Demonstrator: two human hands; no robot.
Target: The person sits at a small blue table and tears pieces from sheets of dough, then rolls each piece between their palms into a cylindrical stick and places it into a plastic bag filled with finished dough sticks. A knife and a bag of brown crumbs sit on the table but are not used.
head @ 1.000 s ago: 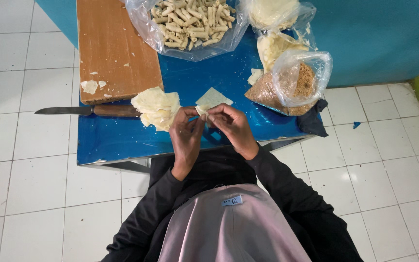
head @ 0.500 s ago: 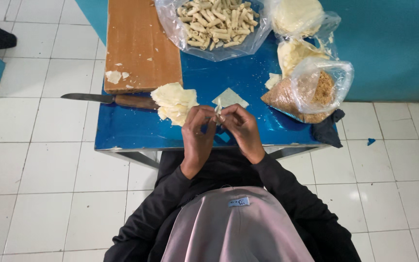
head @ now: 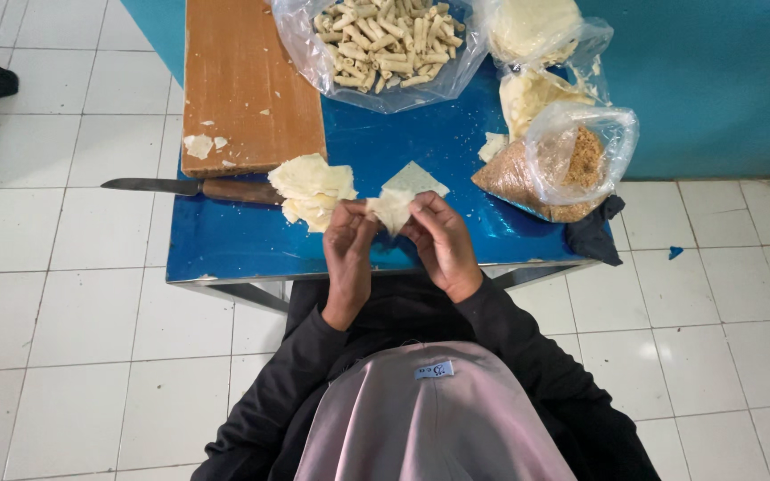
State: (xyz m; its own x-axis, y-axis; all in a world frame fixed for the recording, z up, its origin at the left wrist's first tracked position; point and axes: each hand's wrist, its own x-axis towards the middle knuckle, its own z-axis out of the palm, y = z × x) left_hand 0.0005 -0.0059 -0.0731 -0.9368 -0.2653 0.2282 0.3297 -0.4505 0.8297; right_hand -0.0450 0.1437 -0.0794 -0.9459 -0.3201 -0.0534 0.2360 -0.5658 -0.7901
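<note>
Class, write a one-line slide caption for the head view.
Both hands, left hand and right hand, pinch a pale wrapper over a blue table.

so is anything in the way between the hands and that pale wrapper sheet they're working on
Nothing visible. Both hands, left hand and right hand, already pinch the pale wrapper sheet directly, just above the blue table. The stack of wrappers lies beside the left hand, and a single flat wrapper sits just beyond, neither in between.

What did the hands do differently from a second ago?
Little changed. Both hands, left and right, keep their grip on the small wrapper above the table edge; its corner now sticks up more between them. The knife, board and bags stayed put.
</note>
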